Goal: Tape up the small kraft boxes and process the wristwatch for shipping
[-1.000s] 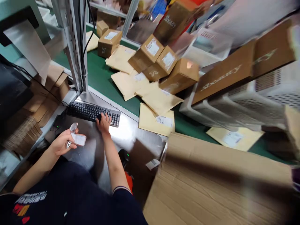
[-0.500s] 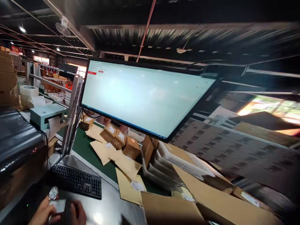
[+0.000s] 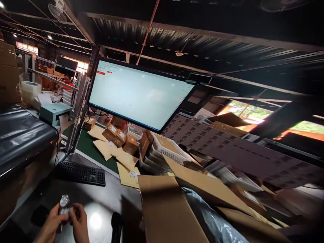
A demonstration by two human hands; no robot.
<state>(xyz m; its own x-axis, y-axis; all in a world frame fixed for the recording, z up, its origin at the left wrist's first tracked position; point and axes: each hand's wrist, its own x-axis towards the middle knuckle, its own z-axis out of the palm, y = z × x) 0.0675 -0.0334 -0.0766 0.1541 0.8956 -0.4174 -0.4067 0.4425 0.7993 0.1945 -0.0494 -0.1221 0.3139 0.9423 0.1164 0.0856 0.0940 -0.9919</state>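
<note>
A wristwatch [image 3: 64, 201] with a round silvery face is held upright over the metal table by my left hand [image 3: 52, 222], its fingers closed round the lower part. Just below the face, a small pale flat piece [image 3: 66, 211] shows between the hands; whether it is a tag or a wrapper I cannot tell. My right hand [image 3: 80, 221] has its thumb and fingers pinched at the edge of this piece, close against the watch. The fingers partly hide the strap.
Beyond the hands lies a black keyboard [image 3: 80, 172], under a large monitor [image 3: 136, 94]. To the right stands an open cardboard box [image 3: 164, 209]; a dark handled item [image 3: 116, 224] lies beside it. Padded envelopes [image 3: 124, 158] cover the green surface behind. A label printer [image 3: 55, 113] is at left.
My view has swung right and downward. My right hand has come up against the watch and pinches the pale piece, which showed more of its flat side before.
</note>
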